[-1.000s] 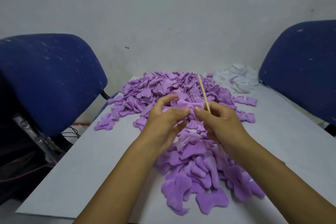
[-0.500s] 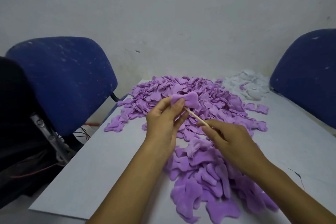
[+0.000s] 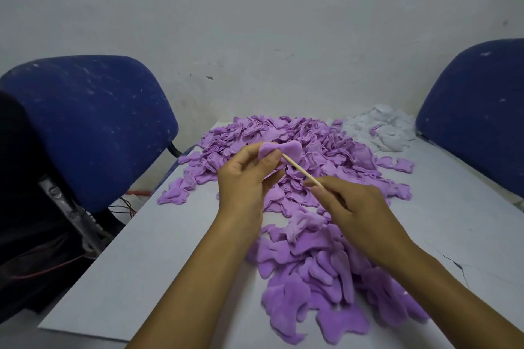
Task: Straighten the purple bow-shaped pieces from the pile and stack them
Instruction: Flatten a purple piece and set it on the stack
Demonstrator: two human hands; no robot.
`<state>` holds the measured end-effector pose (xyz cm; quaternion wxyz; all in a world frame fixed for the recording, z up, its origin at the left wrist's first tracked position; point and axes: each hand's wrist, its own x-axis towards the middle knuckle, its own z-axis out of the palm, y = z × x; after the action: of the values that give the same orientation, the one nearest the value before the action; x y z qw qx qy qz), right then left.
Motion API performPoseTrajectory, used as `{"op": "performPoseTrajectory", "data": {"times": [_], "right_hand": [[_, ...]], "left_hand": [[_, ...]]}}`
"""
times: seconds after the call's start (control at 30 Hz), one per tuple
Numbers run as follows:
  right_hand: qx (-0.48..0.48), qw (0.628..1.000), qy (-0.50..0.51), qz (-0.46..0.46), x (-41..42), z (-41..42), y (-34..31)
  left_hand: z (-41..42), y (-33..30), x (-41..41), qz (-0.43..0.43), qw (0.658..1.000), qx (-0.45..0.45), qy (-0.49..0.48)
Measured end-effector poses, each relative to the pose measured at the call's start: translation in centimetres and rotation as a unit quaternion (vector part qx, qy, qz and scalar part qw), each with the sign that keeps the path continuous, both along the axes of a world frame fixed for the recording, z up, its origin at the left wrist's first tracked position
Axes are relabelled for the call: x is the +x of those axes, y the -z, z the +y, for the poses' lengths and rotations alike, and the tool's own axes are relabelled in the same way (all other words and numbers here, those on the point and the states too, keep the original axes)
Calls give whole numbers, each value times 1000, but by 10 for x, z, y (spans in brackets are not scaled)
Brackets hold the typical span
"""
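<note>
left hand [image 3: 246, 178] pinches bow piece [image 3: 279, 150] at its middle, above pile [image 3: 306, 167]; right hand [image 3: 351, 207] pinches stick [image 3: 302, 171], tip in bow. Looks soft, light, floppy: hold at the waist

Both forearms are bare, left hand [image 3: 243, 178] and right hand [image 3: 354, 207] ungloved

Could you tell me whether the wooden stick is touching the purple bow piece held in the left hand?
Touching: the head view shows the wooden stick's tip meeting the purple bow piece at its middle, beside the left hand's thumb.
</note>
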<state>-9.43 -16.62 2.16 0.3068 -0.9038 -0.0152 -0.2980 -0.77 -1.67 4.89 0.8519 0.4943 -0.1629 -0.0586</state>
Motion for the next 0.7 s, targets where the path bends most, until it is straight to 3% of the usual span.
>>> {"op": "performPoseTrajectory", "data": {"times": [0.37,0.7], "right_hand": [[18,1000,-8,10,0,-3,-1],[71,997,-33,15,4,-4,4]], "left_hand": [[1,0,-4,-132,985,102,-34],[3,2,-6,-177,973,147,10]]}}
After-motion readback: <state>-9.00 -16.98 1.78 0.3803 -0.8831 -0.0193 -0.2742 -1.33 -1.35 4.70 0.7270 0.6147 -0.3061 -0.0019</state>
